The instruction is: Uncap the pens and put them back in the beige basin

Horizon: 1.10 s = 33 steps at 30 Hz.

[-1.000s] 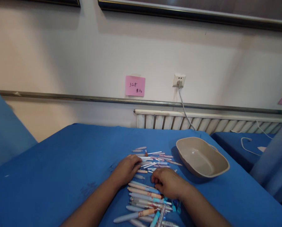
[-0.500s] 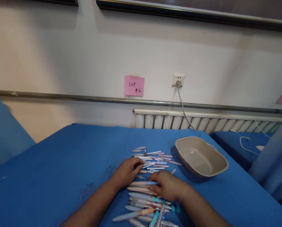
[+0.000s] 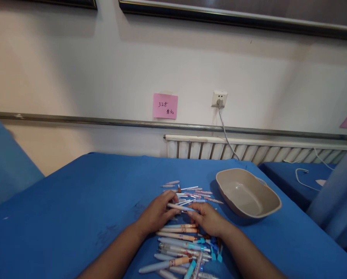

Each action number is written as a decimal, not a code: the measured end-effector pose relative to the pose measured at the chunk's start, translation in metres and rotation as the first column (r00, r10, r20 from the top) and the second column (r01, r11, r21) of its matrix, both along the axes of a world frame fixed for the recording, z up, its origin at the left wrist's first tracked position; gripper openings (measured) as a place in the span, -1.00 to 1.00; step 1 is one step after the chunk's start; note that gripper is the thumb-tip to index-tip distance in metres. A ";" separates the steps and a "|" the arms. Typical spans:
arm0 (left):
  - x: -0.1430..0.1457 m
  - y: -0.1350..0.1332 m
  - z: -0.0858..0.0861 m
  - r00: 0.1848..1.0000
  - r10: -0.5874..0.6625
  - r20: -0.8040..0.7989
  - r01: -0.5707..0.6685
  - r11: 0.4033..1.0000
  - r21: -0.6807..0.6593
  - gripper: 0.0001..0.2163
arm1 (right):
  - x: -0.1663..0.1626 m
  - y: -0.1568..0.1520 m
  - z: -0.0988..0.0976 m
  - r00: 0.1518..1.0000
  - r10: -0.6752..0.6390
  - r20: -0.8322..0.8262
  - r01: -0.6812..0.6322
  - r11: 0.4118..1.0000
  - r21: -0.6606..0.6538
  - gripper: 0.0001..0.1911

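Observation:
A slim pale pen (image 3: 179, 207) with a bluish right end is held level between my two hands. The fingers of my left hand (image 3: 156, 212) close round its left end, and my right hand (image 3: 209, 221) pinches the other end between thumb and fingers. Below them several assembled pens (image 3: 177, 235) lie side by side, with a blue-and-orange pen (image 3: 164, 266) nearest to me. Beyond my hands, several thin white tubes (image 3: 190, 188) and patterned pen barrels (image 3: 204, 192) are scattered. Small turquoise parts (image 3: 219, 257) lie by my right wrist.
A beige plastic basin (image 3: 249, 193) stands on the blue-covered table (image 3: 74, 217) to the right of the pens. Behind the table are a white radiator (image 3: 201, 149) and a wall socket (image 3: 219, 99) with a cord. A pink note (image 3: 165, 106) is on the wall.
My right hand has lifted a pen from the row and moved it up and away from me. My left hand has taken hold of its other end.

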<state>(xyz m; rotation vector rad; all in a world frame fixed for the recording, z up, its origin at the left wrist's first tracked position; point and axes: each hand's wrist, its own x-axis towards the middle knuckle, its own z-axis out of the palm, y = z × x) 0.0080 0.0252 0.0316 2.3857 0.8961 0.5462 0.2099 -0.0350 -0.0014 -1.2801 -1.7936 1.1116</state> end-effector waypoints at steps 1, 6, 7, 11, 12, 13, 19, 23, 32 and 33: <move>0.000 0.000 0.001 1.000 -0.015 -0.009 0.015 1.000 0.015 -0.89 | 0.000 0.000 0.000 1.000 -0.006 -0.008 0.006 1.000 0.001 -0.75; -0.001 0.000 0.000 0.998 -0.058 0.006 0.057 0.998 0.033 -0.76 | 0.003 -0.001 0.001 1.000 -0.013 0.012 0.013 0.999 0.030 -0.78; -0.002 0.000 -0.001 0.998 -0.047 0.038 0.045 0.998 0.039 -0.75 | 0.003 -0.001 0.001 1.000 -0.015 0.021 0.014 1.000 0.022 -0.78; -0.004 0.001 -0.005 0.997 -0.013 0.078 0.013 1.000 -0.008 -0.55 | 0.004 0.000 0.000 0.998 -0.044 0.054 0.043 0.999 0.021 -0.78; -0.004 0.001 -0.006 0.998 0.013 0.062 -0.011 0.999 -0.043 -0.64 | 0.004 0.000 0.000 0.997 -0.047 0.057 0.045 0.998 0.032 -0.78; -0.004 0.001 -0.005 0.998 0.050 0.047 -0.046 0.996 -0.074 -0.69 | 0.004 0.000 0.000 0.997 -0.047 0.062 0.045 0.998 0.043 -0.78; -0.003 0.000 0.000 0.995 0.021 0.094 -0.025 0.999 0.040 -0.45 | 0.005 0.000 0.000 0.993 -0.052 0.107 0.044 0.996 0.078 -0.77; -0.004 0.002 -0.002 0.997 0.062 0.036 -0.061 0.998 -0.026 -0.68 | 0.006 0.001 -0.001 0.992 -0.050 0.114 0.039 0.995 0.093 -0.77; -0.003 0.000 -0.003 1.000 0.016 -0.019 -0.015 1.000 0.020 -0.71 | 0.006 0.002 -0.003 0.978 -0.056 0.199 0.031 0.991 0.127 -0.77; -0.003 0.000 -0.003 0.997 0.055 -0.052 -0.056 0.998 -0.009 -0.71 | 0.006 0.002 -0.003 0.977 -0.053 0.208 0.025 0.991 0.134 -0.77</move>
